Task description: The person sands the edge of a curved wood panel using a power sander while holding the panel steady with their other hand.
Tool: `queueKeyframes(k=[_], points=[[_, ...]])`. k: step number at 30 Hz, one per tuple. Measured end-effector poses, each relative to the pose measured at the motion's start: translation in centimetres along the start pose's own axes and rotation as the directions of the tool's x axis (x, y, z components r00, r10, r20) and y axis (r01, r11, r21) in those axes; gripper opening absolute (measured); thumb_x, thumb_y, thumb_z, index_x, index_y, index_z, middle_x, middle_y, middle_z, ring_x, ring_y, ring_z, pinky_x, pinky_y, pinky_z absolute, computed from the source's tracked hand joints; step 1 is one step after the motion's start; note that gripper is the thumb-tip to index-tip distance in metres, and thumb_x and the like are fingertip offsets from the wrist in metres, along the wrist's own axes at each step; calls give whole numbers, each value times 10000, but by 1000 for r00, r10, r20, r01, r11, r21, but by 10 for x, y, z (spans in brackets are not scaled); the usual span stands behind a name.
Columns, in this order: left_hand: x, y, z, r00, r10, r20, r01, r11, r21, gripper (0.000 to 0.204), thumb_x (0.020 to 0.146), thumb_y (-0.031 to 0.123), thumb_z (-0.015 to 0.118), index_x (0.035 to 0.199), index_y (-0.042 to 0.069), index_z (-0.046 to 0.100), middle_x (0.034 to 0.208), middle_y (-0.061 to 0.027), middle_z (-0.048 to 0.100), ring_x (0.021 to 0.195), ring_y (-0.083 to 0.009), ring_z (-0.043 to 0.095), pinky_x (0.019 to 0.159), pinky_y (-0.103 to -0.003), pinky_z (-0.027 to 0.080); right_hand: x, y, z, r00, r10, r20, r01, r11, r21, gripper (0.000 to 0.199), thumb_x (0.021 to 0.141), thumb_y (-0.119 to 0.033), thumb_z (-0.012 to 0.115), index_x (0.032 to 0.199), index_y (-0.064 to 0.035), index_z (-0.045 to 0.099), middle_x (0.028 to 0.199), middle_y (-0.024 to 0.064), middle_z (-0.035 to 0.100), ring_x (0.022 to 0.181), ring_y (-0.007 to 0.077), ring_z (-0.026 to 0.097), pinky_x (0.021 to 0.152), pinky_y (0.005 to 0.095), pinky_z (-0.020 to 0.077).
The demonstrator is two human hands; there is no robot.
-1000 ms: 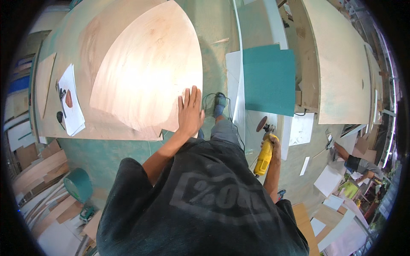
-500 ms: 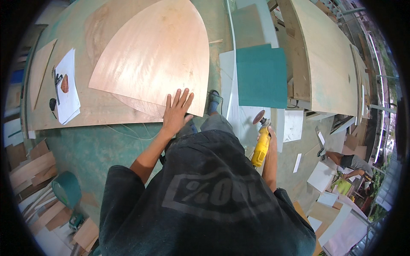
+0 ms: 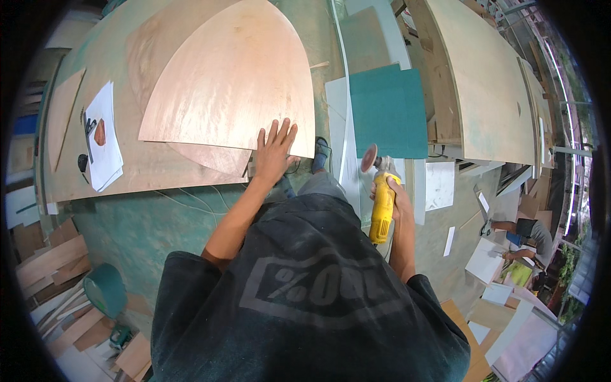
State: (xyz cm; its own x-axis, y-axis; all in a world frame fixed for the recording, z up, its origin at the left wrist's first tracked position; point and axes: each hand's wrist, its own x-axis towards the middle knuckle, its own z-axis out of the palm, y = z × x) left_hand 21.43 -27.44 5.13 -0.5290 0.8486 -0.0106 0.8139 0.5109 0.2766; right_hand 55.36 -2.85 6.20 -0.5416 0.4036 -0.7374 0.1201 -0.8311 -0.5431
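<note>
Centrally, my left hand (image 3: pixel 275 153) lies flat, fingers spread, pressing on the lower right corner of the curved plywood panel (image 3: pixel 235 83); it grips nothing, palm down on the wood. That fan-shaped panel fills the upper middle of the frame and rests on a larger plywood sheet (image 3: pixel 146 165), which covers the upper left.

Right of centre, my right hand (image 3: pixel 396 202) is closed around the yellow body of an angle grinder (image 3: pixel 382 197). The tool is held upright, its reddish sanding disc (image 3: pixel 368 158) at the top, well apart from the panel edge and just beside a white strip (image 3: pixel 349 146).

Upper right of centre, a teal board (image 3: pixel 388 111) lies on pale sheets; beyond it, long plywood boards (image 3: pixel 484 83) run toward the right rim.

At the left edge, white papers (image 3: pixel 105 143) with a small reddish piece lie on the large sheet. Lower left, a teal stool (image 3: pixel 105 290) stands among wood offcuts (image 3: pixel 51 254) on the green floor (image 3: pixel 146 229).

At the right rim, another person (image 3: pixel 531 232) crouches among paper sheets. My dark shirt (image 3: pixel 305 299) fills the lower centre.
</note>
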Motion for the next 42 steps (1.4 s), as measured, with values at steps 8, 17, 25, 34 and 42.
queueKeyframes(k=[8, 17, 25, 34, 42], points=[[21, 12, 6, 997, -51, -53, 51, 999, -10, 1026, 807, 422, 874, 1675, 218, 367, 1751, -44, 331, 1605, -331, 301, 1282, -608, 254, 31, -13, 64, 989, -142, -40, 130, 966, -222, 498, 1113, -559, 507, 1305, -101, 538, 938, 121, 694, 705, 209, 696, 618, 356, 614], [21, 2, -2, 1000, -9, -24, 7, 996, -89, 976, 837, 529, 838, 1652, 191, 420, 1737, -72, 362, 1603, -340, 309, 1278, -610, 241, 52, -22, 94, 971, -236, 45, 240, 942, -237, 514, 1137, -563, 428, 1320, -88, 493, 893, 100, 660, 679, 182, 674, 601, 335, 604], [77, -68, -7, 907, -319, -275, 270, 941, -204, 720, 974, 468, 713, 1536, 46, 555, 1645, -181, 479, 1566, -364, 365, 1267, -570, 237, 60, -17, 111, 989, -110, 100, 128, 971, -202, 605, 1107, -631, 436, 1220, -53, 570, 860, 111, 674, 664, 189, 694, 577, 336, 608], [84, -67, 6, 868, -304, -391, 299, 951, -77, 657, 995, 418, 647, 1518, 30, 563, 1634, -166, 494, 1551, -354, 385, 1278, -554, 210, 70, 1, 135, 994, -58, 94, 77, 974, -213, 466, 1050, -424, 677, 1294, -80, 481, 898, 147, 687, 623, 227, 703, 505, 358, 599], [85, -64, 2, 855, -309, -416, 305, 949, -78, 636, 992, 419, 650, 1501, 44, 587, 1619, -141, 519, 1544, -330, 400, 1274, -524, 230, 63, 9, 142, 994, -58, 98, 85, 948, -306, 455, 1083, -491, 608, 1214, -73, 487, 817, 117, 673, 592, 198, 683, 500, 334, 589]])
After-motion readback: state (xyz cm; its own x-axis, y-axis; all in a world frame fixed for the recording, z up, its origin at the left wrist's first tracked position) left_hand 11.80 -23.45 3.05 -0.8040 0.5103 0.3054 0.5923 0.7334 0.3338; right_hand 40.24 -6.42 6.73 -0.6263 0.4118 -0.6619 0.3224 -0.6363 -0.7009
